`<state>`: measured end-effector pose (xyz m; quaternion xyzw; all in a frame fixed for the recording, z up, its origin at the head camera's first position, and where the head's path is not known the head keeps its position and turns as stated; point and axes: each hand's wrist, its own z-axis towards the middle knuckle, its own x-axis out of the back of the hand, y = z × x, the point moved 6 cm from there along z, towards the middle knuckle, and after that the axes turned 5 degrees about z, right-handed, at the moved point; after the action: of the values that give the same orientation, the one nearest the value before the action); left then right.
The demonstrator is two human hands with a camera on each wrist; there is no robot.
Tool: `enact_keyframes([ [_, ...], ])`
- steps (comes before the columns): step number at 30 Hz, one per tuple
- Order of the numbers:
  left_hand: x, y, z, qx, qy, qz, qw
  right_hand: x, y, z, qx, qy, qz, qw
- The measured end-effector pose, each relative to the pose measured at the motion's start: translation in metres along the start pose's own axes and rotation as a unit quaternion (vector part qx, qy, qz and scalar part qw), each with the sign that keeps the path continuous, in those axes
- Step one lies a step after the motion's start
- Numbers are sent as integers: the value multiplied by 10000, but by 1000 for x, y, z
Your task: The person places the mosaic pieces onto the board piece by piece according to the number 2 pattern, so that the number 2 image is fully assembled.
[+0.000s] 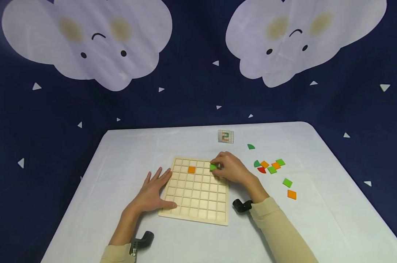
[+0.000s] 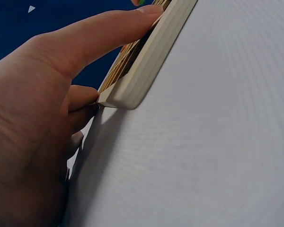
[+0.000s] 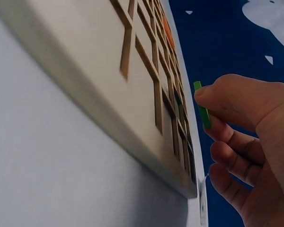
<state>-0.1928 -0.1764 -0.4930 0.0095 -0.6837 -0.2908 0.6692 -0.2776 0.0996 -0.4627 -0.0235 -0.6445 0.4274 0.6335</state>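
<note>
Your right hand (image 1: 230,167) pinches a tile (image 1: 213,167) far right at the board (image 1: 195,193); if your spread left hand (image 1: 152,193) lifts, the board might slide.

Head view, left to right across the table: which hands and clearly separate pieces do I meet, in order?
Left hand → orange tile on the board → right hand, pinching a green tile → red piece → rightmost orange tile.

the pinched tile (image 1: 213,167) is green, the gridded board (image 1: 195,194) cream.
</note>
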Motion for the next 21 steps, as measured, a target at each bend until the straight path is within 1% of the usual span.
enact_keyframes([
  [4,0,0,0,38,-8,20,10000,-3,-8,4,197,-78,-21,9998],
  [12,-1,-1,2,113,-90,130,9998,-11,-16,11,158,-277,6,9995],
  [21,0,-1,1,73,-86,146,9998,-18,-26,16,375,-402,20,9985],
])
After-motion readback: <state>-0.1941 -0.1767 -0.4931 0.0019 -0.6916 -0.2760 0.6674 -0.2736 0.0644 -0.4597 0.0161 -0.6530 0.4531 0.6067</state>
